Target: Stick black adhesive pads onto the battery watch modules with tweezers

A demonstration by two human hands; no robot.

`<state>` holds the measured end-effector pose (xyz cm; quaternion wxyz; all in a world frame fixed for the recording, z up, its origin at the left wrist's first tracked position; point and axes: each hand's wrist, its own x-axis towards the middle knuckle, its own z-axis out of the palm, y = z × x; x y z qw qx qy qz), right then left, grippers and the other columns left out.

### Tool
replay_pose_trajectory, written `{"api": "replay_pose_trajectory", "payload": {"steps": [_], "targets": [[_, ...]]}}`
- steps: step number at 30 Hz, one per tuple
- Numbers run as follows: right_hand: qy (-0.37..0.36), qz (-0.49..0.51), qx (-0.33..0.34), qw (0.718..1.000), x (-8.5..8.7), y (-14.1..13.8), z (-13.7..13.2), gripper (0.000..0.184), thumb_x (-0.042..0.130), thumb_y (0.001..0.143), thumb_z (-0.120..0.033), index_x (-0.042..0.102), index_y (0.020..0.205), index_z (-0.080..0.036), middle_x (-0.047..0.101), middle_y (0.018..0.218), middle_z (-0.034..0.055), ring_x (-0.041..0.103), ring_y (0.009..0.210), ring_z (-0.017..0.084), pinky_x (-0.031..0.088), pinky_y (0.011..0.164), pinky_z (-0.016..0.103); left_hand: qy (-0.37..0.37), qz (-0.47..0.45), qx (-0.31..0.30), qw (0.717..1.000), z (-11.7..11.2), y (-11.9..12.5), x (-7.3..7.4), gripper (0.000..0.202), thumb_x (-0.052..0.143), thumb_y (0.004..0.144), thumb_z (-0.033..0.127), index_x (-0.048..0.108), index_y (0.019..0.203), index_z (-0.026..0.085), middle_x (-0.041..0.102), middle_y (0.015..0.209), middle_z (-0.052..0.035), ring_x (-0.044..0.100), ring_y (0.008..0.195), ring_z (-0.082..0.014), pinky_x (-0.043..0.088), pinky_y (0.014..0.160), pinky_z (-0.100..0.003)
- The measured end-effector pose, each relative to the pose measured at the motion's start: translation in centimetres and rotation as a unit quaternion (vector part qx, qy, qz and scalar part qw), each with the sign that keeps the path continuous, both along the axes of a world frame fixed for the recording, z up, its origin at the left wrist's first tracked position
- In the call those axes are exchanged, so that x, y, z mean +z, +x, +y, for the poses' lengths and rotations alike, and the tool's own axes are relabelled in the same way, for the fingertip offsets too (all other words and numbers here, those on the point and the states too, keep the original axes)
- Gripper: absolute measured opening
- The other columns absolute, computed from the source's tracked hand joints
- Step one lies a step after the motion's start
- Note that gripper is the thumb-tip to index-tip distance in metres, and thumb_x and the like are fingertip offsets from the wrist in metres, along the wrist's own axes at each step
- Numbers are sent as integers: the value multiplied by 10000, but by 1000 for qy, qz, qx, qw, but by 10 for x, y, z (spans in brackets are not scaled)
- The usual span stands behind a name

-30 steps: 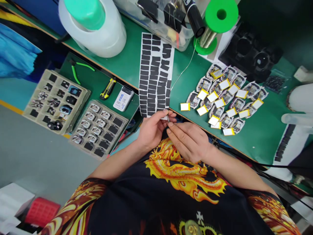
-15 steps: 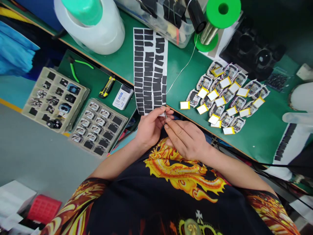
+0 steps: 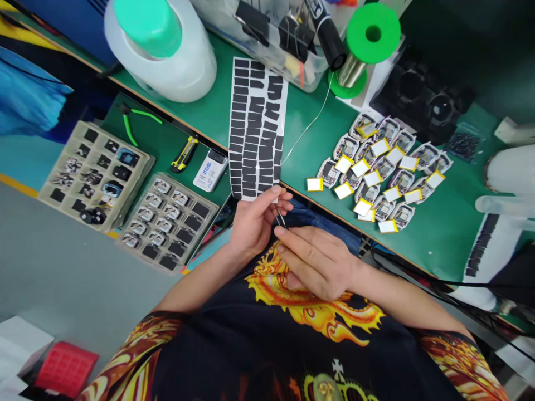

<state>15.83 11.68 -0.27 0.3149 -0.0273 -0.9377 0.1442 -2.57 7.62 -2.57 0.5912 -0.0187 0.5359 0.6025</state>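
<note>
My right hand (image 3: pixel 315 259) is closed around metal tweezers (image 3: pixel 281 219), whose slim tips point up toward my left palm. My left hand (image 3: pixel 254 223) is curled, thumb close to the index finger, at the lower end of a white sheet (image 3: pixel 286 100). Whatever lies between the left fingers is too small or hidden to make out. Rows of black rectangular stickers (image 3: pixel 251 147) cover the sheet, and its near end hangs past the table edge. To the right lie several small device housings (image 3: pixel 329 172) with silver, yellow-edged battery cells (image 3: pixel 314 184) on and beside them.
Left of the sheet are a white box (image 3: pixel 210 171), a yellow cutter (image 3: pixel 184 154), green-handled pliers (image 3: pixel 129 127) and two parts trays (image 3: pixel 142 161) (image 3: pixel 209 220). Behind stand a white jug (image 3: pixel 184 72), a clear bin (image 3: pixel 311 83) and a green solder spool (image 3: pixel 355 33).
My right hand and the tweezers have moved down, away from my left fingers, so more of the tweezer tips shows. The whole view has shifted slightly.
</note>
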Motion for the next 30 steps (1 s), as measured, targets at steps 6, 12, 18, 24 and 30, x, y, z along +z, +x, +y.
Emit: {"api": "replay_pose_trajectory", "payload": {"steps": [6,12,18,24,30], "targets": [[-87,28,-25,996,-15,4,7,420,636,1139,-395,765,1293,-26,807,1330,302,789,1312,360,753,962,525,4,1,18,1000,4,2,-6,393,1021,770,474,823,900,161,790,837,-25,681,680,-98,535,643,-241],[-122,27,-63,990,-16,6,12,383,551,1168,-334,714,1392,-69,786,1400,285,763,1382,339,743,1003,539,8,41,22,999,5,5,-12,350,1013,774,432,804,878,171,768,784,-11,649,614,-87,498,563,-225],[-121,31,-57,991,-17,2,15,349,589,1142,-293,736,1314,-27,802,1327,300,795,1299,343,738,1000,528,21,54,10,998,4,5,-12,348,993,796,452,802,872,170,763,781,-12,635,600,-85,477,552,-225],[-119,26,-78,990,-16,4,14,326,571,1146,-285,734,1313,-58,812,1306,279,808,1249,324,746,958,512,17,55,-7,998,3,3,-13,350,986,799,450,813,884,158,775,798,-31,620,582,-86,456,526,-228],[-121,31,-78,989,-17,3,13,328,570,1145,-276,738,1293,-36,807,1290,290,809,1227,331,739,970,506,27,49,-26,998,2,2,-16,369,959,832,486,839,936,153,777,825,-36,618,569,-79,458,507,-210]]}}
